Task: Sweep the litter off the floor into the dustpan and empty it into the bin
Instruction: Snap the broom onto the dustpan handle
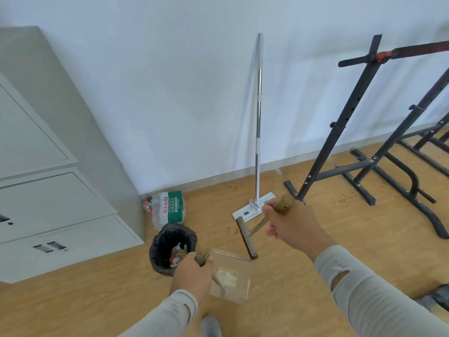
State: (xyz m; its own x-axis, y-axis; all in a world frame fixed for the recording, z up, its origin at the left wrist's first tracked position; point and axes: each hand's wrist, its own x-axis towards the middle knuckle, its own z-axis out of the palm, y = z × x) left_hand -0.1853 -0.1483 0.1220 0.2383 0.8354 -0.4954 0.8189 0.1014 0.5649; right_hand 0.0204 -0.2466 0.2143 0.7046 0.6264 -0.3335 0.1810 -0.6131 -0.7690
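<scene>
My left hand [192, 273] grips the olive handle of a clear plastic dustpan [230, 276], which sits low over the wooden floor just right of the bin. A small round bin [170, 249] with a black liner stands on the floor and holds crumpled litter. My right hand [291, 224] is closed around the olive handle of a broom. The broom's dark brush head [246, 237] rests on the floor at the dustpan's far edge. The dustpan looks empty apart from a label.
A flat white mop [257, 142] leans against the wall behind the broom. A plastic bag of water bottles [170, 207] lies by the grey metal cabinet [56, 166] at left. A black metal rack [376, 154] stands at right. Small brown specks dot the floor near the wall.
</scene>
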